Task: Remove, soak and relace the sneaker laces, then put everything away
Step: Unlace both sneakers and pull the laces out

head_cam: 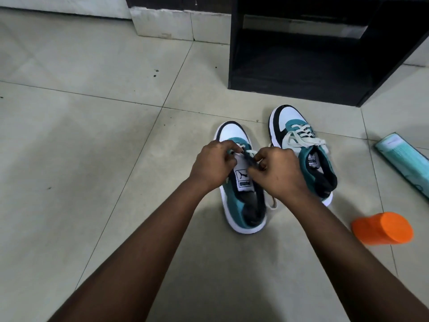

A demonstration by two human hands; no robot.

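Two teal, white and black sneakers stand side by side on the tiled floor, toes pointing away from me. Over the tongue of the left sneaker (241, 205), my left hand (212, 166) and my right hand (276, 173) each pinch its off-white lace (248, 152) with curled fingers. One loose lace end trails out beside this shoe at the right. The right sneaker (301, 145) is fully laced, its lace (301, 138) crossing the eyelets with the ends lying loose on top.
A dark open cabinet (301, 56) stands just beyond the shoes. An orange container (383, 228) lies on its side at the right, and a pale teal box (404, 156) lies beyond it at the frame's right edge. A white plinth (176, 24) borders the floor at the back.
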